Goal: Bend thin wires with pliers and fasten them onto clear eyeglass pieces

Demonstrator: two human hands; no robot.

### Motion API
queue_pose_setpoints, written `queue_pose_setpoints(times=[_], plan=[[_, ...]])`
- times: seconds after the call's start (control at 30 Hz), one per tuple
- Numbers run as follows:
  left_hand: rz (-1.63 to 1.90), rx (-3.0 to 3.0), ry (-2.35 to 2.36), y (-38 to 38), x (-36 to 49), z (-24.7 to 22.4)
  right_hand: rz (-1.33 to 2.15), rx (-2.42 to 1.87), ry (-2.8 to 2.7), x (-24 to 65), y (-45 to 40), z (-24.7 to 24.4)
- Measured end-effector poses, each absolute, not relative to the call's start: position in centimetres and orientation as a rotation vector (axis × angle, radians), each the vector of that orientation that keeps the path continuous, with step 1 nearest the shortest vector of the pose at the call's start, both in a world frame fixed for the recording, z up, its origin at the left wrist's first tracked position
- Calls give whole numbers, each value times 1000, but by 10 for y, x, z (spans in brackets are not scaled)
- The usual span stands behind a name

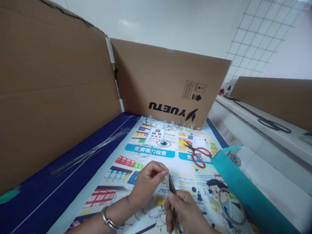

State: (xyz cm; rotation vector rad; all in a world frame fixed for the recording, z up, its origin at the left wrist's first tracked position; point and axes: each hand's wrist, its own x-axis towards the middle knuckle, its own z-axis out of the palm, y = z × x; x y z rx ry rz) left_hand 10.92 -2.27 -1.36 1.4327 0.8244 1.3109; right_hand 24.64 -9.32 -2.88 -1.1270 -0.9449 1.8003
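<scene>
In the lower middle, my right hand (pixel 181 208) is wrapped round a pair of pliers (pixel 172 186) with dark, slim jaws and yellow handles. The jaws point up and away from me. My left hand (pixel 151 182), with a metal bangle on its wrist, is closed in a pinch just left of the jaw tips; whatever sits between its fingertips is too small to make out. Under and between the hands, several thin bent wires (pixel 159 219) lie loose on the printed sheet (pixel 168 166).
Red-handled scissors (pixel 200 156) lie ahead to the right. A teal box (pixel 253 191) and a wire coil (pixel 231 206) are at the right. Clear wire pieces (pixel 170 124) line the cardboard panel (pixel 158 78). Long straight wires (pixel 97 148) lie at the left.
</scene>
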Motion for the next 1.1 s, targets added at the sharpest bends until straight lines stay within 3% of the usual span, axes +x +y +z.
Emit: queue_pose_setpoints(times=[1.1], plan=[[1320,1494,835,-25,111,-16,1813,-1090,-902,245,-93,-30]])
